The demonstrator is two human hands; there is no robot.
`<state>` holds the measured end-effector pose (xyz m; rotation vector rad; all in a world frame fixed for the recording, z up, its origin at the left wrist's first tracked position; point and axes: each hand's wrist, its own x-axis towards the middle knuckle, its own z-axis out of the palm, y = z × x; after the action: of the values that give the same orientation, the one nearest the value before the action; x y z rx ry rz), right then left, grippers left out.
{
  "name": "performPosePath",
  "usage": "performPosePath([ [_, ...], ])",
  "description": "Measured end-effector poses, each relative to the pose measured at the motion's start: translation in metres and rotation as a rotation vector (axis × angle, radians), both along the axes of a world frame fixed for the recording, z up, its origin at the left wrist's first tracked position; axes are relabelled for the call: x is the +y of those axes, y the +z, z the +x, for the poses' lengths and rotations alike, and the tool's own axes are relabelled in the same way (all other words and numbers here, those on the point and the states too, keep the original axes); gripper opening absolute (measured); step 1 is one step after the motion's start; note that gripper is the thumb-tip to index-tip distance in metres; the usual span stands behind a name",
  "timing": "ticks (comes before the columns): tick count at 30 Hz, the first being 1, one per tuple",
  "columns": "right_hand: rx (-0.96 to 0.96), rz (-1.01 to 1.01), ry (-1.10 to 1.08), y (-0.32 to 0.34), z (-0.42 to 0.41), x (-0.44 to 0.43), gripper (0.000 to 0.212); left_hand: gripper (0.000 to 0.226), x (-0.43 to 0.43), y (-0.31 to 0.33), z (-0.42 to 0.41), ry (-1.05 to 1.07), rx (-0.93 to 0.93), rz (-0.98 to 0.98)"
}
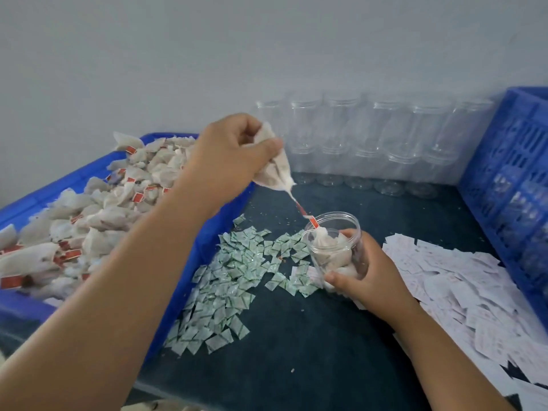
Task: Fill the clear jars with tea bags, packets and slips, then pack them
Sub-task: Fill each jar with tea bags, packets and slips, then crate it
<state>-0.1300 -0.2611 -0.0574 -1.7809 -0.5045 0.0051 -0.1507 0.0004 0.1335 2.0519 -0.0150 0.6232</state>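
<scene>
left hand (231, 155) fingers pinch white paper tea bags (274, 170), their long axis slanting down-right; right hand (367, 281) fingers curl round clear plastic jar (333, 247), its mouth tilted up and far.

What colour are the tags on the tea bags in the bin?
Red; the head view shows the tags on the tea bags in the blue bin.

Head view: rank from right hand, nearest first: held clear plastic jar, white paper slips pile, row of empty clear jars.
1. Held clear plastic jar: in right hand's grip.
2. White paper slips pile: just right.
3. Row of empty clear jars: back wall.
</scene>
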Motion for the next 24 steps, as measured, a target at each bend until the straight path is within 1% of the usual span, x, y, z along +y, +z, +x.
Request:
performPosePath([
  [3, -0.004, -0.006, -0.001, 0.001, -0.001, 0.001, 0.074, 0.016, -0.04, -0.029, 0.008, -0.03, 0.022, 0.116],
  [5, -0.008, -0.004, -0.012, 0.003, -0.001, 0.0, 0.077, 0.016, -0.057, -0.048, 0.01, -0.093, 0.08, 0.182],
  [7, -0.025, -0.008, -0.034, 0.005, -0.002, 0.001, 0.074, 0.019, -0.062, -0.061, 0.009, -0.172, 0.162, 0.237],
  [9, -0.027, 0.008, -0.045, 0.007, -0.002, 0.0, 0.07, 0.026, -0.059, -0.066, 0.005, -0.221, 0.187, 0.275],
  [11, -0.025, 0.025, -0.039, 0.005, -0.002, 0.0, 0.069, 0.015, -0.056, -0.067, 0.002, -0.258, 0.186, 0.326],
  [12, -0.025, 0.033, -0.038, 0.004, -0.001, 0.001, 0.071, 0.012, -0.056, -0.068, 0.0, -0.287, 0.211, 0.387],
  [14, -0.031, 0.047, -0.029, 0.002, -0.001, 0.0, 0.075, 0.015, -0.06, -0.07, -0.001, -0.353, 0.288, 0.517],
  [15, -0.039, 0.046, -0.021, 0.002, 0.0, 0.0, 0.076, 0.015, -0.062, -0.072, -0.002, -0.363, 0.306, 0.515],
  [16, -0.049, 0.037, -0.017, 0.002, -0.001, 0.0, 0.076, 0.016, -0.064, -0.073, -0.003, -0.346, 0.296, 0.481],
  [17, -0.058, 0.029, -0.02, 0.003, -0.001, 0.0, 0.075, 0.023, -0.064, -0.074, -0.002, -0.291, 0.262, 0.46],
  [19, -0.071, 0.02, -0.037, 0.004, -0.002, -0.001, 0.075, 0.041, -0.062, -0.076, -0.001, -0.148, 0.233, 0.487],
  [20, -0.079, 0.012, -0.048, 0.004, -0.003, 0.0, 0.076, 0.043, -0.062, -0.074, -0.002, -0.091, 0.256, 0.509],
  [22, -0.095, -0.008, -0.062, 0.003, -0.002, 0.001, 0.077, 0.037, -0.063, -0.072, -0.004, -0.016, 0.274, 0.611],
  [24, -0.093, -0.01, -0.072, 0.003, -0.002, 0.003, 0.077, 0.037, -0.065, -0.071, -0.007, 0.052, 0.213, 0.746],
])
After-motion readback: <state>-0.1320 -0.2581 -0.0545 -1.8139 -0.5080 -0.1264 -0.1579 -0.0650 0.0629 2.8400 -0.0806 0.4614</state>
